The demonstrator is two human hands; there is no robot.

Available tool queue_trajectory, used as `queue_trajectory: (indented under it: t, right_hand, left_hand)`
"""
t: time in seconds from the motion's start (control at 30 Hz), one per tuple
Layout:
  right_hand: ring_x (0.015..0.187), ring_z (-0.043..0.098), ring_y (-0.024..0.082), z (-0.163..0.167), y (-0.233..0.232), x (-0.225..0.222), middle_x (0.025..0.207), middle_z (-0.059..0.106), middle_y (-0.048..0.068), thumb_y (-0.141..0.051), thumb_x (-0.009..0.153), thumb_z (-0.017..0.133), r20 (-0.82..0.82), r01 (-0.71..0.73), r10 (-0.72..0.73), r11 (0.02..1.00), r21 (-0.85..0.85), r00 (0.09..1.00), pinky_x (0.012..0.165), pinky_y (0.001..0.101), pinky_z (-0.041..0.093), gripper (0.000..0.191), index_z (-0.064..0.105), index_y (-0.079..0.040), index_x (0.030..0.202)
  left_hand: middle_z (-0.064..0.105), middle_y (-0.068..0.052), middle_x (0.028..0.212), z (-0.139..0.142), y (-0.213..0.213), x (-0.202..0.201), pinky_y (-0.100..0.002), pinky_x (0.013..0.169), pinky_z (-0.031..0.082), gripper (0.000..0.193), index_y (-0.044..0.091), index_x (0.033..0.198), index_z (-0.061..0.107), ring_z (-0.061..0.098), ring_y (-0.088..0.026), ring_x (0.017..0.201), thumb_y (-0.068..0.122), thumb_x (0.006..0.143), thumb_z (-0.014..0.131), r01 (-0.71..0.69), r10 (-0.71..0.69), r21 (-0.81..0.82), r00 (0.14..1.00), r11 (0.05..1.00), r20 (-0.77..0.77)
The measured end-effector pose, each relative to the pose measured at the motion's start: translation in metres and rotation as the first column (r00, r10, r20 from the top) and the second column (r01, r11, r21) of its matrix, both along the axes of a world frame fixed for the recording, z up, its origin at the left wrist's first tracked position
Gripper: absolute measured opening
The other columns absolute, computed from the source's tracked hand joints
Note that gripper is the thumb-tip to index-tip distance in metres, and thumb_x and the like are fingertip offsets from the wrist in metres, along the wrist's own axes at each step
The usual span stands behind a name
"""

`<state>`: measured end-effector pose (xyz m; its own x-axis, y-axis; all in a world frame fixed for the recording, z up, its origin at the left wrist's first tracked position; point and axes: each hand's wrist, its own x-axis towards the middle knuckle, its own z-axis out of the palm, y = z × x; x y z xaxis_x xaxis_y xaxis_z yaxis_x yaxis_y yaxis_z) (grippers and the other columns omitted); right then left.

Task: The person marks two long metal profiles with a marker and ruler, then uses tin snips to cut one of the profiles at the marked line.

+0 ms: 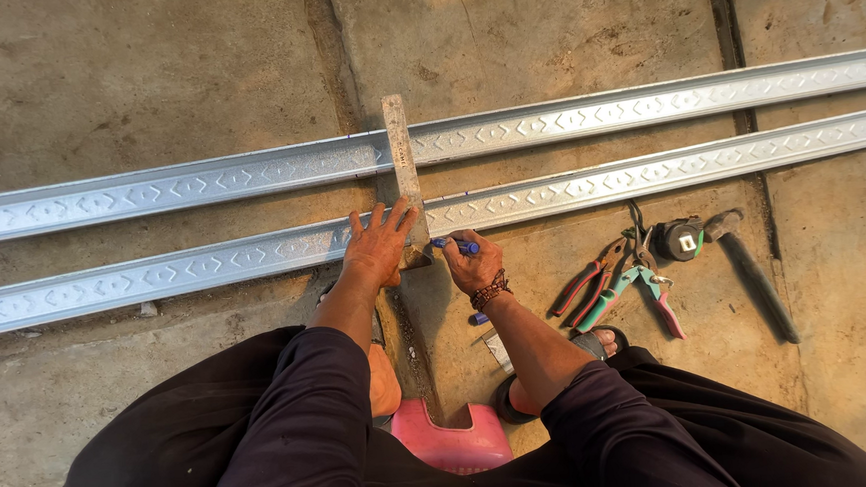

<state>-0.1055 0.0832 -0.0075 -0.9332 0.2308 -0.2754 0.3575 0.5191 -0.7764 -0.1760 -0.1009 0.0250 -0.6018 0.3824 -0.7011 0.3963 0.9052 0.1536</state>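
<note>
Steel channel (253, 252) — the nearer of two long embossed strips on the concrete floor (142, 71) — runs across in front of you, with a flat metal ruler (403, 165) laid crosswise over it and over the farther channel (645, 100). Your left hand (381, 245) is spread flat, fingers apart, pressing the ruler's near end onto the strip; your right hand (472, 263) is closed around a blue marker (455, 243) whose tip sits just beside the ruler's edge. Thin sheet metal like this is likely light but whippy along its length, slick on the face and sharp at the edges — so take it by the flanges near mid-span. Snips (636, 286), pliers (588, 282), a tape measure (680, 239) and a hammer (750, 264) lie to your right; a pink stool (450, 441) sits beneath you.
</note>
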Motion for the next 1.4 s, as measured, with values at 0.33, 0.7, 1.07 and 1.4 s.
queue_trajectory:
  t: [0.33, 0.7, 1.07, 1.4]
  right_hand:
    - [0.069, 0.075, 0.021, 0.007, 0.004, -0.027, 0.076, 0.075, 0.011, -0.031, 0.093, 0.068, -0.156, -0.077, 0.089, 0.994, 0.078, 0.984, 0.067, 0.033, 0.059, 0.026, 0.077, -0.007, 0.096]
    - [0.064, 0.073, 0.018, 0.014, 0.008, -0.011, 0.069, 0.073, 0.01, -0.026, 0.089, 0.069, -0.155, -0.034, 0.04, 0.999, 0.037, 0.987, 0.062, 0.0325, 0.058, 0.021, 0.077, -0.007, 0.094]
    - [0.062, 0.072, 0.016, 0.009, 0.003, -0.006, 0.069, 0.073, 0.008, -0.025, 0.089, 0.069, -0.127, -0.058, 0.065, 0.996, 0.062, 0.99, 0.062, 0.03, 0.057, 0.02, 0.077, -0.007, 0.093]
    - [0.062, 0.07, 0.017, 0.013, 0.005, -0.007, 0.07, 0.073, 0.009, -0.026, 0.087, 0.071, -0.025, -0.1, 0.102, 0.993, 0.068, 0.995, 0.062, 0.0319, 0.056, 0.02, 0.078, -0.007, 0.092]
  left_hand:
    - [0.004, 0.0, 0.17, 0.001, -0.001, 0.0, -0.064, 0.123, 0.017, 0.132, 0.029, 0.164, 0.007, 0.015, -0.031, 0.155, 0.02, 0.066, 0.096, 0.009, -0.009, 0.001, 1.0, 1.0, -0.009]
    - [0.004, 0.001, 0.171, 0.003, 0.0, 0.0, -0.063, 0.124, 0.017, 0.132, 0.03, 0.164, 0.007, 0.016, -0.032, 0.155, 0.018, 0.067, 0.096, -0.005, 0.004, 0.007, 1.0, 1.0, 0.005]
    - [0.003, 0.002, 0.171, -0.001, 0.001, 0.0, -0.063, 0.125, 0.015, 0.133, 0.032, 0.163, 0.007, 0.015, -0.031, 0.155, 0.018, 0.066, 0.097, -0.02, 0.02, 0.012, 1.0, 1.0, 0.014]
    - [0.004, 0.002, 0.171, -0.001, 0.0, 0.001, -0.062, 0.125, 0.015, 0.132, 0.032, 0.164, 0.007, 0.015, -0.031, 0.155, 0.019, 0.067, 0.096, -0.018, 0.018, 0.012, 1.0, 1.0, 0.001]
